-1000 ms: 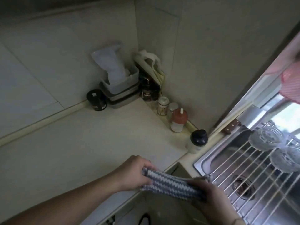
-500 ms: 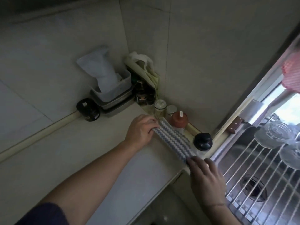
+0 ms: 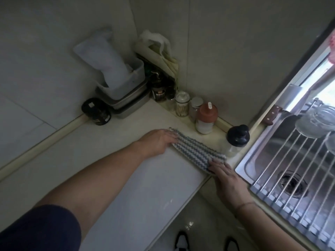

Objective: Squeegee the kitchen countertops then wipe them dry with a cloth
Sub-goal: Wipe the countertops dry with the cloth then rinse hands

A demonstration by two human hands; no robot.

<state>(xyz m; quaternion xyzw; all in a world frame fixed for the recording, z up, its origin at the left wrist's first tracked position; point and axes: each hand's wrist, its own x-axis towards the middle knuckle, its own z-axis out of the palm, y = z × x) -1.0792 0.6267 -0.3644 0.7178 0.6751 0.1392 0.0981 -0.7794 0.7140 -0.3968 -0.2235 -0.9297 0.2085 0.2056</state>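
At frame centre, the striped cloth (image 3: pixel 196 150) is being pressed flat on the table (image 3: pixel 112 174) by the left hand (image 3: pixel 159 140) and right hand (image 3: pixel 223 173), fingers extended at opposite ends, apparently so that its full length is being kept in contact for drying.

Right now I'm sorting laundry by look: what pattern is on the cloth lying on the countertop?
Grey-blue and white zigzag stripes on the cloth, seen clearly in the head view.

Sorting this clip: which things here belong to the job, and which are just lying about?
In use: cloth, counter, left hand, right hand.
Lying about: black jar, steel trays, red-capped bottle, black-capped bottle, knife, sink rack.
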